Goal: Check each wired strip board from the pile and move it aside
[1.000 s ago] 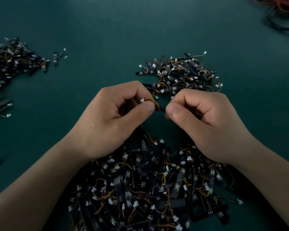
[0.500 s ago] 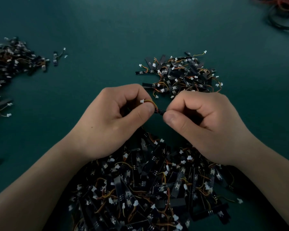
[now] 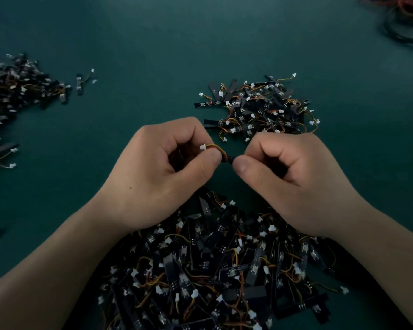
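Both hands hold one small black strip board (image 3: 227, 159) above the table, between them. My left hand (image 3: 157, 172) pinches its orange-and-red wire, whose white plug (image 3: 202, 146) sticks up beside the thumb. My right hand (image 3: 289, 177) pinches the board's other end with thumb and curled fingers; most of the board is hidden inside the fists. A big pile of black wired strip boards (image 3: 215, 270) lies under my wrists at the near edge. A smaller heap of such boards (image 3: 260, 108) lies just beyond my hands.
The table is dark green (image 3: 153, 55). A third spread of boards (image 3: 12, 96) lies at the far left, with a loose board (image 3: 80, 83) beside it. A coil of dark and red cables (image 3: 405, 17) sits at the far right corner.
The two hands have drawn slightly closer together around the board; the right thumb now sits nearer the left thumb. The piles have not moved.
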Action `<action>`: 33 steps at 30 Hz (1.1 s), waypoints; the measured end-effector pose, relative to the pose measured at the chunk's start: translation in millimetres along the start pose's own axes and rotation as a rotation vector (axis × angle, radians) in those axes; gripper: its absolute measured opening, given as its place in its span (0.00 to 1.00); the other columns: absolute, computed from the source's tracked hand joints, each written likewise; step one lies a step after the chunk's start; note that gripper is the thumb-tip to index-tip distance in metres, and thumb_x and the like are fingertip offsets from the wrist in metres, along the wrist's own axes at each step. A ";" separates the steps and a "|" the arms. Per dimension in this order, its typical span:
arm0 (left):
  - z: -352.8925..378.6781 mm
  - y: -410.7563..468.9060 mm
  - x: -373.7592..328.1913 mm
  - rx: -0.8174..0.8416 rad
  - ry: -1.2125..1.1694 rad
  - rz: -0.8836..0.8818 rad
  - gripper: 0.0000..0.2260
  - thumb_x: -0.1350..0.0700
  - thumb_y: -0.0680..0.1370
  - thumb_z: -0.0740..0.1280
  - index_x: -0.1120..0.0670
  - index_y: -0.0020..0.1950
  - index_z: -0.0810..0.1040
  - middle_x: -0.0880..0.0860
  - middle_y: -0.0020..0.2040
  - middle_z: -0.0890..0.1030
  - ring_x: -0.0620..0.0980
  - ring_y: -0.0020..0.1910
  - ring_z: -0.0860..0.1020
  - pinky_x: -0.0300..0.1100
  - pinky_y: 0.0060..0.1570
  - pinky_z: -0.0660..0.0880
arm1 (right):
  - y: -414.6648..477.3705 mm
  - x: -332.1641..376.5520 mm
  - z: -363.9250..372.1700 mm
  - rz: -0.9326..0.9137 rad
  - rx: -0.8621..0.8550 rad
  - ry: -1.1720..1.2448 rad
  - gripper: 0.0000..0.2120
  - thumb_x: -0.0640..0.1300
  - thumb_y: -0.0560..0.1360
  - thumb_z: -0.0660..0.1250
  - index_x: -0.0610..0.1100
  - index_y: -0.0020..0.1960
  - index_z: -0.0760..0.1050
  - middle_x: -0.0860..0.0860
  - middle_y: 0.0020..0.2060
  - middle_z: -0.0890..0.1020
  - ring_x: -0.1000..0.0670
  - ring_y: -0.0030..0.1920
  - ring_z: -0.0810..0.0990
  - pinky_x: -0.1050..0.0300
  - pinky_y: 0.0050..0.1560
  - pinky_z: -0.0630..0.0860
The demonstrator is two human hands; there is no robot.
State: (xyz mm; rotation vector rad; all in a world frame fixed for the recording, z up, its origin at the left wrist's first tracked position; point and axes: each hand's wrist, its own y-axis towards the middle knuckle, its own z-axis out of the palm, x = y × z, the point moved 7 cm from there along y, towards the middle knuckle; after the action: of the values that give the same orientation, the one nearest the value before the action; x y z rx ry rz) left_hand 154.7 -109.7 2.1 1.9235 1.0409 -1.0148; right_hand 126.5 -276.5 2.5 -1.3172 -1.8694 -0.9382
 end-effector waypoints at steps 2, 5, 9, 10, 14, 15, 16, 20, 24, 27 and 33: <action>0.4 -0.3 -0.5 0.006 0.015 0.000 0.09 0.47 0.78 0.68 0.50 0.40 0.78 0.44 0.28 0.74 0.40 0.25 0.69 0.30 0.27 0.65 | 0.2 -0.7 1.2 0.000 0.005 -0.014 0.14 0.49 0.80 0.68 0.47 0.36 0.76 0.48 0.26 0.75 0.46 0.25 0.72 0.60 0.23 0.66; 0.5 -0.7 -1.3 0.020 -0.029 -0.004 0.09 0.49 0.78 0.69 0.51 0.40 0.79 0.45 0.27 0.74 0.40 0.24 0.68 0.32 0.26 0.65 | -1.0 -1.4 0.1 -0.013 0.020 0.028 0.16 0.51 0.81 0.68 0.46 0.36 0.75 0.47 0.26 0.75 0.47 0.25 0.72 0.60 0.23 0.66; 0.6 0.2 -0.7 0.024 -0.021 -0.015 0.09 0.49 0.77 0.68 0.51 0.40 0.78 0.48 0.28 0.74 0.41 0.25 0.68 0.33 0.26 0.66 | -1.0 -2.7 2.8 -0.020 0.055 0.005 0.19 0.53 0.80 0.65 0.46 0.33 0.72 0.50 0.24 0.72 0.55 0.23 0.68 0.66 0.24 0.62; 1.0 0.0 -0.6 0.032 -0.025 -0.017 0.08 0.49 0.77 0.68 0.51 0.41 0.78 0.48 0.28 0.74 0.42 0.25 0.69 0.34 0.26 0.66 | -0.8 -2.4 3.6 -0.029 0.059 0.004 0.20 0.52 0.81 0.65 0.46 0.33 0.71 0.51 0.24 0.71 0.56 0.23 0.67 0.67 0.25 0.61; 0.1 0.3 -1.4 0.069 -0.038 -0.024 0.08 0.54 0.79 0.65 0.49 0.53 0.83 0.50 0.40 0.81 0.50 0.35 0.76 0.42 0.33 0.71 | -0.9 -1.7 -5.5 -0.083 -0.045 0.141 0.19 0.47 0.82 0.64 0.45 0.33 0.69 0.52 0.25 0.68 0.57 0.25 0.65 0.63 0.27 0.62; -2.0 0.9 -0.5 0.063 0.009 -0.035 0.12 0.58 0.76 0.65 0.47 0.56 0.83 0.47 0.45 0.83 0.49 0.42 0.78 0.41 0.41 0.72 | -0.9 -2.9 -10.3 -0.083 -0.101 0.181 0.17 0.47 0.82 0.64 0.44 0.35 0.72 0.50 0.26 0.70 0.56 0.26 0.65 0.62 0.27 0.62; -2.7 1.4 -0.2 0.071 0.069 -0.046 0.18 0.61 0.72 0.64 0.45 0.57 0.83 0.44 0.51 0.83 0.48 0.51 0.78 0.41 0.49 0.72 | -0.6 -4.1 -14.2 -0.072 -0.149 0.203 0.15 0.47 0.82 0.65 0.43 0.39 0.76 0.47 0.28 0.73 0.55 0.26 0.67 0.61 0.27 0.64; 13.3 -1.5 -6.4 0.275 0.376 -0.009 0.19 0.57 0.63 0.64 0.39 0.48 0.82 0.36 0.60 0.76 0.44 0.67 0.67 0.45 0.68 0.57 | 1.0 -8.0 -15.9 0.000 -0.189 0.141 0.05 0.48 0.82 0.69 0.50 0.54 0.83 0.45 0.37 0.79 0.49 0.28 0.72 0.60 0.27 0.67; 17.9 -2.6 -5.7 0.288 0.465 0.011 0.07 0.52 0.65 0.67 0.42 0.41 0.79 0.36 0.60 0.74 0.42 0.67 0.66 0.44 0.67 0.56 | 0.9 -7.7 -12.5 -0.001 -0.151 0.092 0.05 0.47 0.83 0.68 0.50 0.53 0.83 0.48 0.37 0.81 0.47 0.29 0.75 0.56 0.28 0.68; 15.2 -0.8 -4.7 0.251 0.419 0.033 0.05 0.53 0.69 0.70 0.41 0.40 0.78 0.36 0.59 0.77 0.42 0.66 0.68 0.43 0.67 0.58 | 0.9 -8.9 -11.3 0.003 -0.127 0.087 0.07 0.46 0.83 0.68 0.48 0.50 0.84 0.50 0.35 0.81 0.57 0.28 0.73 0.70 0.30 0.66; 1.1 0.6 -1.6 0.103 0.019 0.013 0.05 0.56 0.76 0.73 0.45 0.45 0.82 0.45 0.41 0.84 0.43 0.39 0.81 0.40 0.40 0.77 | 0.8 -8.0 -4.9 0.015 -0.027 0.142 0.21 0.55 0.82 0.62 0.39 0.43 0.81 0.44 0.31 0.78 0.49 0.28 0.73 0.56 0.28 0.69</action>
State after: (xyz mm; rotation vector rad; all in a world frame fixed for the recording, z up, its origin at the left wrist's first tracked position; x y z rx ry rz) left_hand 154.3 -111.4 3.2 2.0239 1.0035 -1.0631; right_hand 130.0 -284.3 -1.5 -1.2451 -1.7424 -1.0246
